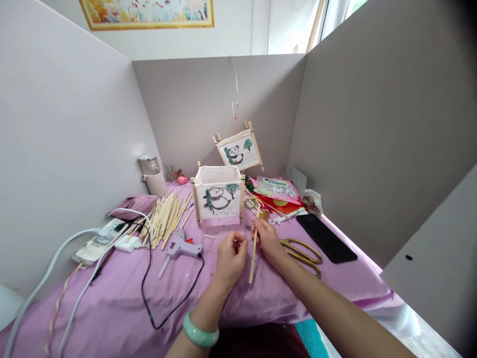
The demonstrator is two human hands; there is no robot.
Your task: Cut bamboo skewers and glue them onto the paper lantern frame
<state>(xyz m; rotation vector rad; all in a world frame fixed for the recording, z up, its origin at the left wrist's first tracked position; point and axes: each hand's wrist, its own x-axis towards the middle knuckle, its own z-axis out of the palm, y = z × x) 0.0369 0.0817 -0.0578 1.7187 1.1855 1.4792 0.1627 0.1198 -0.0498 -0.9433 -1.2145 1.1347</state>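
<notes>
My right hand (pixel 267 240) is closed on a thin wooden stick (pixel 254 258), which slants down toward the table's front edge. Just left of the stick, my left hand (pixel 231 253) has its fingers curled together; whatever may be between them is hidden. Behind both hands stands a square lantern (pixel 219 201) with wooden corner posts and a panda drawing on its front. A similar panda lantern (pixel 240 149) hangs tilted from a wire farther back. The lilac glue gun (pixel 182 245) lies left of my left hand, and gold-handled scissors (pixel 303 252) lie beside my right wrist.
Many wooden sticks (pixel 166 216) lie at the left, near a power strip (pixel 93 247) and a bottle (pixel 154 178). Cables loop across the left side. A black phone (pixel 326 237) lies at the right. Grey panels (pixel 208 99) enclose the purple-covered table (pixel 179 298).
</notes>
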